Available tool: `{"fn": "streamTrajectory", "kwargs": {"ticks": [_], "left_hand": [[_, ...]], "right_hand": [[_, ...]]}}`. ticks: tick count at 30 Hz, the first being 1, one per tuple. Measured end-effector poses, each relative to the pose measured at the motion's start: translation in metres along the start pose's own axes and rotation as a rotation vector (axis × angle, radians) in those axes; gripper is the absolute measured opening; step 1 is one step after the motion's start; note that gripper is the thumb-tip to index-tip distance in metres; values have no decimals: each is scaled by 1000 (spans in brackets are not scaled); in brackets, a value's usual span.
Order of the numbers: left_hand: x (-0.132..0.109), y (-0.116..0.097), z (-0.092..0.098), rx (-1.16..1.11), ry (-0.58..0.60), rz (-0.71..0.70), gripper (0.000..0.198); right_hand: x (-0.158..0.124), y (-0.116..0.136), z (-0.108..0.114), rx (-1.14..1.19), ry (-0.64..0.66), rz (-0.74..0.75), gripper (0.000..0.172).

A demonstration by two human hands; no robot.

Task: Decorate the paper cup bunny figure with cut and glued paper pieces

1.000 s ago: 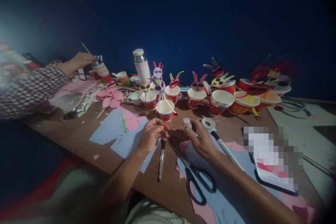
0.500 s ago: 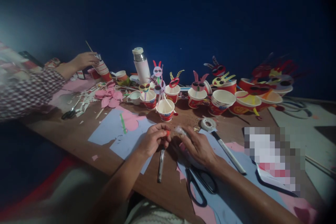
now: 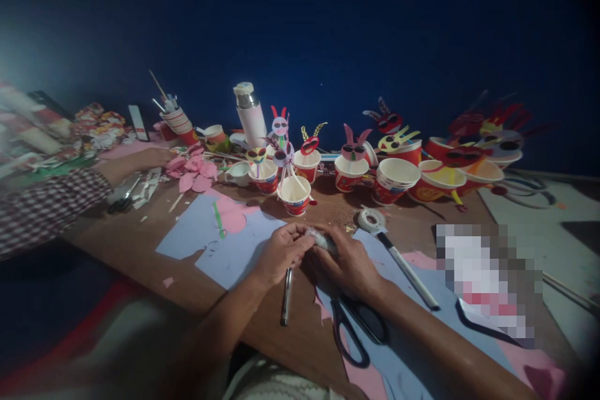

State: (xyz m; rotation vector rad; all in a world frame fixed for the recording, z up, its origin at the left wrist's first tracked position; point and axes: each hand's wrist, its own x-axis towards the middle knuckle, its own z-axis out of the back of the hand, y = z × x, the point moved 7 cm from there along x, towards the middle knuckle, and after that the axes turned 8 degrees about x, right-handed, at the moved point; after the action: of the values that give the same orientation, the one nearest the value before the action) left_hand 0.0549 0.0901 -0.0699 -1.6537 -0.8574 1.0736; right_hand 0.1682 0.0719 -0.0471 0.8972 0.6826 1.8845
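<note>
My right hand (image 3: 347,259) is wrapped around a small whitish, see-through bottle (image 3: 320,239), whose end points left. The fingers of my left hand (image 3: 284,253) are pinched together against that end. The small orange-red cap-like piece seen in them before is now hidden by the fingers. Below my left hand a silver pen (image 3: 286,300) lies on the brown table (image 3: 244,319). Black-handled scissors (image 3: 356,328) rest under my right wrist, on blue and pink paper. A paper cup (image 3: 294,197) with a paper face stands just beyond my hands.
Several paper cups with paper-animal faces (image 3: 354,151) line the back. A tape roll (image 3: 372,220) and a white marker (image 3: 410,272) lie to the right. At left are cut blue paper (image 3: 182,234), pink petals (image 3: 194,169) and a co-worker's checked sleeve (image 3: 56,206). A flask (image 3: 250,119) stands behind.
My left hand has moved right and met the bottle's end; the orange-red piece has gone out of sight. The co-worker's hand has come down from the pen cup to the table.
</note>
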Motion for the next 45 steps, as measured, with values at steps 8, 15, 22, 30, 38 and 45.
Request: {"fn": "streamTrajectory", "kwargs": {"ticks": [8, 15, 22, 30, 38, 45], "left_hand": [[2, -15, 22, -31, -229, -163, 25], [2, -19, 34, 170, -295, -170, 21], [3, -13, 22, 441, -230, -147, 36], [0, -8, -5, 70, -30, -50, 25], [5, -4, 13, -68, -106, -84, 25], [3, -6, 13, -149, -52, -55, 28]], "right_hand": [[-2, -10, -1, -118, 10, -127, 28], [0, -10, 11, 154, -63, -32, 28], [1, -13, 8, 115, -44, -119, 30], [0, -1, -8, -41, 30, -41, 38], [-3, -9, -3, -70, -29, -102, 26], [-4, -11, -9, 469, 69, -210, 37]]}}
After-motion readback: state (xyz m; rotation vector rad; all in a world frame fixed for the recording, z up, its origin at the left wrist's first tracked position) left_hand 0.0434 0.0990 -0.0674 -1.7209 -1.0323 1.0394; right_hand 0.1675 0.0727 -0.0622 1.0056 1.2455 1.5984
